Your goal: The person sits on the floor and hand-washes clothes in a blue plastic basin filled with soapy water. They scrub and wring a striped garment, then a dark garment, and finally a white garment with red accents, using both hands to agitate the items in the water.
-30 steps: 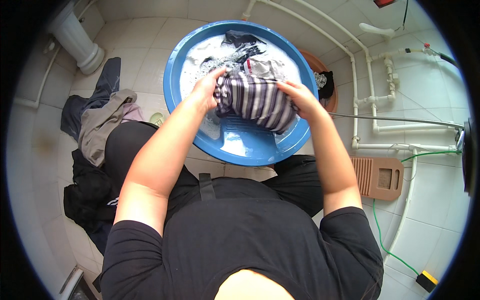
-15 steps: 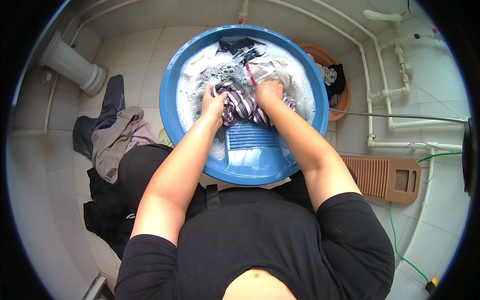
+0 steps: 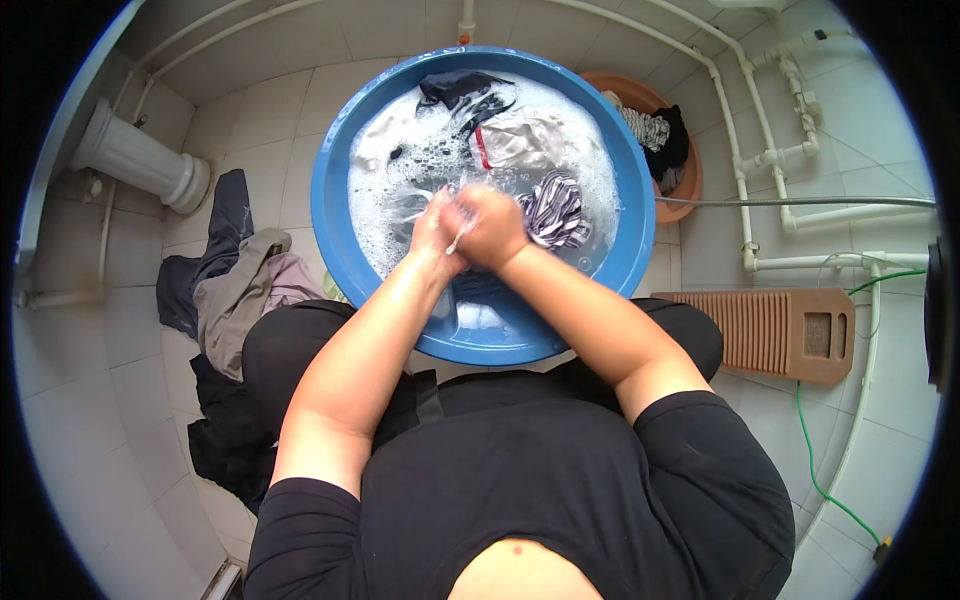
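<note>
Tub point(image 3: 332, 215) w/ striped cloth point(image 3: 556, 210), suds point(image 3: 372, 212), L hand point(image 3: 433, 232), R hand point(image 3: 493, 230) together, openness/hold unclear

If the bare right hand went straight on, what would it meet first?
Probably the bare left hand, close beside the right hand over the round blue plastic basin; blur leaves depth and contact unclear.

A head-worn fisheye looks down past the chest point(image 3: 505, 475) onto the basin point(image 3: 331, 205).

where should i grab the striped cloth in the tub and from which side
Best grip the striped cloth by its bunched folds, probably with the right hand from above: they lie gathered in the tub, uncovered on top, close beside that hand.
</note>
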### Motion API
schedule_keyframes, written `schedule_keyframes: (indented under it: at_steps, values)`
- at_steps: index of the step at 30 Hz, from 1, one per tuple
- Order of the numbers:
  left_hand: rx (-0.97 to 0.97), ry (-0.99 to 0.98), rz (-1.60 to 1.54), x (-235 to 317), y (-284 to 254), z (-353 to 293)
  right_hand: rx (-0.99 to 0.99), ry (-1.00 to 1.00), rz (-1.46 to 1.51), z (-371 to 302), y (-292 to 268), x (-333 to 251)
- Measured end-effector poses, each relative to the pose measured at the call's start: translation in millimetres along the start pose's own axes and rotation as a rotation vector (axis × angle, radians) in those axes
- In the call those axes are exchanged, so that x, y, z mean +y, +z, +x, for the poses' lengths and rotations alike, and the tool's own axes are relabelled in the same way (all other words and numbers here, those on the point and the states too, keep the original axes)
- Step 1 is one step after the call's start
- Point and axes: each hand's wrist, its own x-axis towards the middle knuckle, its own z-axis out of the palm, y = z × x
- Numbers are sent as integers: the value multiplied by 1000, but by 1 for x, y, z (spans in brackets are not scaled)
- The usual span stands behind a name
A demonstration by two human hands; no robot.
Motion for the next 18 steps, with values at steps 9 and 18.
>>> schedule_keyframes:
  at_steps: [9,18]
  values:
    - [-217,620,886,-5,-24,-16,-115,-276,172,-18,-9,-41]
    - [127,272,-33,23,-10,19,-391,237,91,61,23,63]
